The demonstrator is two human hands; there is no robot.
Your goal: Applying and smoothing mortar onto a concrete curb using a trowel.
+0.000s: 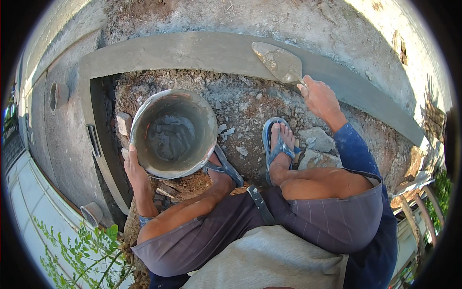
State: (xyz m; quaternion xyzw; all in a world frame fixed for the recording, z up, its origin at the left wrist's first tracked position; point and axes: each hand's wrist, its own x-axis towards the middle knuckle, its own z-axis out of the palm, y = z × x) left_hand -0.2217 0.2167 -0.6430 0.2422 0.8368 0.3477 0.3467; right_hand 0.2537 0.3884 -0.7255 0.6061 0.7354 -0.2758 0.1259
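Observation:
My right hand (321, 100) is closed round the handle of a pointing trowel (279, 63). Its cement-smeared blade lies over the smooth grey mortar band (192, 50), pointing up and to the left; whether it touches the surface I cannot tell. My left hand (134, 168) grips the near left side of a bucket (204, 139), its fingers partly hidden by the wall. Wet grey mortar (171, 137) covers the bucket's bottom and smears its inside. The bucket is beside my left foot, on rough rubble ground (240, 111).
A small block (124, 124) stands left of the bucket. Broken concrete lumps (317, 144) lie by my right sandal (276, 154). At left, a narrow ledge (108, 173) borders a dark gap; two round containers (60, 95) stand beyond it. A leafy plant (86, 255) grows at lower left.

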